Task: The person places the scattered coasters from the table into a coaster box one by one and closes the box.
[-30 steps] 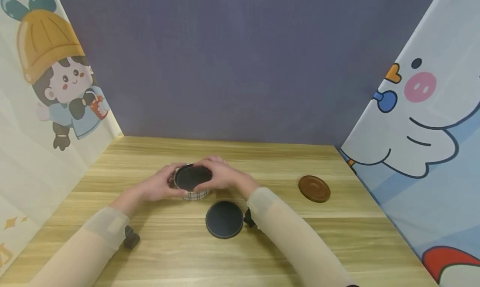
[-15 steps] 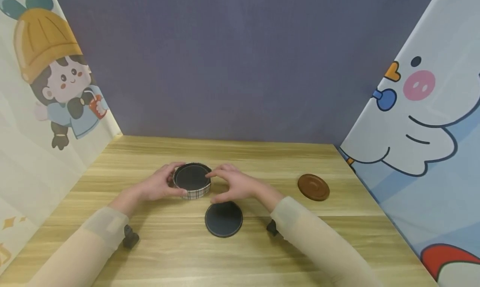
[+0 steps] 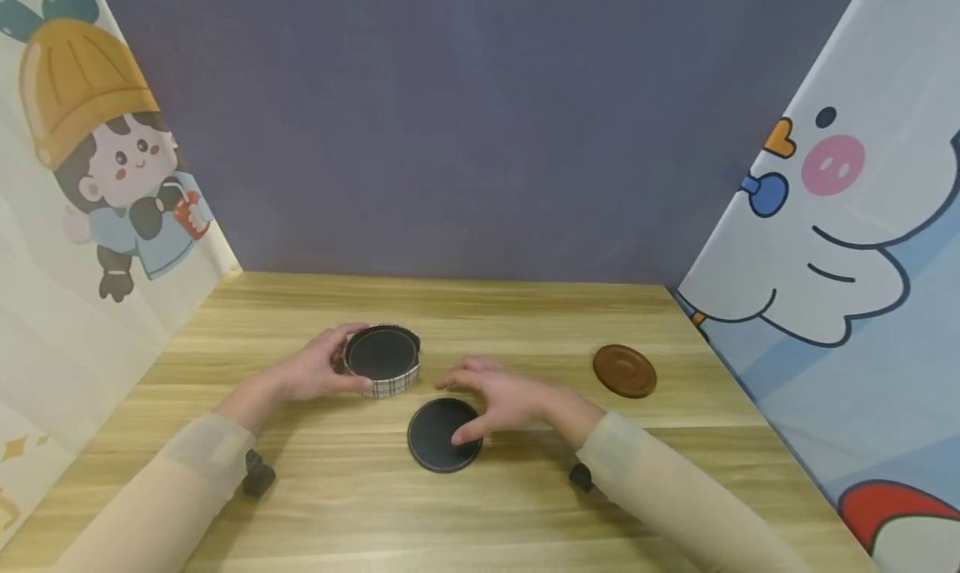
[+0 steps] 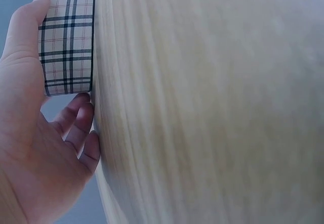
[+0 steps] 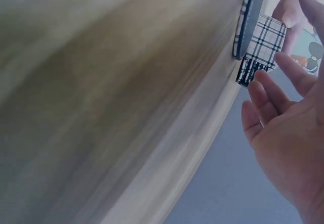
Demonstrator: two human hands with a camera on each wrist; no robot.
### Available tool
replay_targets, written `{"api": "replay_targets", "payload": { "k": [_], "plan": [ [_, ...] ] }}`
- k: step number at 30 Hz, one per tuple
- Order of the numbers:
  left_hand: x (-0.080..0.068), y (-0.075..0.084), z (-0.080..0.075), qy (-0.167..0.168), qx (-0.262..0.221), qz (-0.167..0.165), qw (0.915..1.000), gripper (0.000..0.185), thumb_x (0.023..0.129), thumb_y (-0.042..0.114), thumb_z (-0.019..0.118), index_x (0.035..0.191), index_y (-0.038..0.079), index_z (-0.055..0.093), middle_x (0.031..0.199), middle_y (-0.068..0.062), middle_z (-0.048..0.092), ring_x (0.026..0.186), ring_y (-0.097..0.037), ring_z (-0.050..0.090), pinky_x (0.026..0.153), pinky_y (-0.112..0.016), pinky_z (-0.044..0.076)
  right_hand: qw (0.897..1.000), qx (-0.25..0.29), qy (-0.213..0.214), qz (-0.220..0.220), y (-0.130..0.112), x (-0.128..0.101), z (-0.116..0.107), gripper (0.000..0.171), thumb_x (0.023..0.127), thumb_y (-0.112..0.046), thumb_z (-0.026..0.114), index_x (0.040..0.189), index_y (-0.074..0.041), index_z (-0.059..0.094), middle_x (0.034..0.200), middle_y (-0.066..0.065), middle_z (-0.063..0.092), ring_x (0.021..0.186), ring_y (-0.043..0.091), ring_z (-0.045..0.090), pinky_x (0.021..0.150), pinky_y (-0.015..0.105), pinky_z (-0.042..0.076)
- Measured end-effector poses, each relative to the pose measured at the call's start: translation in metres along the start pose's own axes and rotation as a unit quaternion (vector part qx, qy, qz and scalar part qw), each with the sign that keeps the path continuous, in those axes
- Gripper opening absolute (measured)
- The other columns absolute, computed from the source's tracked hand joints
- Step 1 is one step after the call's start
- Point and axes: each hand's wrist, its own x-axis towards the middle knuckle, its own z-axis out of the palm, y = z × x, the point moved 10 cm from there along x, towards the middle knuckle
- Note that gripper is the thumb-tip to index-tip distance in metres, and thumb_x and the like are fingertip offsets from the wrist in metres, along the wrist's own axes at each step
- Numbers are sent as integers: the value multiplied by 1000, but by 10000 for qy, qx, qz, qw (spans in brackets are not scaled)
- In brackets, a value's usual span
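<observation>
A round, low coaster holder (image 3: 392, 386) with a plaid side stands on the table, and a black disc fills its top. My left hand (image 3: 318, 366) grips it from the left, thumb on the near side; the plaid wall (image 4: 68, 37) shows up close in the left wrist view. In front of it and to the right lies a loose round black coaster (image 3: 438, 440), its rim plaid in the right wrist view. Over that coaster's right edge is my right hand (image 3: 506, 398), fingers spread and holding nothing. Whether the thumb touches the coaster, I cannot tell.
A round brown saucer-like disc (image 3: 625, 371) lies at the right of the wooden table (image 3: 337, 506). A grey-purple wall (image 3: 450, 132) rises behind the table, and cartoon-printed panels (image 3: 847, 248) flank it.
My right hand has let go of the holder and moved right and nearer to me, over the loose black coaster. The left hand keeps its grip on the holder.
</observation>
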Motion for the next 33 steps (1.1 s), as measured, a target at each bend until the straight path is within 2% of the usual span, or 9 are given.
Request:
{"api": "replay_targets", "payload": {
  "k": [8,16,26,33],
  "plan": [
    [0,-3,1,7,12,-37,10000,109,88,44,92,171,11,30,148,-31,50,129,-46,60,111,-72,50,9999,-73,-134,35,2,-4,7,84,87,-56,89,160,-30,56,161,0,50,154,24,40,126,57,42],
    [1,-2,0,15,-43,-34,10000,108,89,42,93,171,10,31,147,-32,50,129,-46,60,111,-72,50,9991,-332,-170,-209,-4,0,12,88,83,-56,92,159,-30,56,153,-3,54,145,20,44,122,47,45],
    [1,1,0,18,-36,-32,10000,107,89,42,93,170,9,31,147,-32,50,130,-48,59,112,-73,48,9964,-694,-356,-328,-12,9,22,100,78,-59,95,163,-29,50,159,0,48,148,20,40,124,46,42],
    [0,3,-2,5,36,-32,10000,109,88,43,93,171,9,30,148,-34,49,130,-51,59,111,-75,48,9949,-822,-489,-316,-14,11,28,100,79,-56,95,164,-33,49,159,-3,46,146,17,38,124,43,40]
  ]
}}
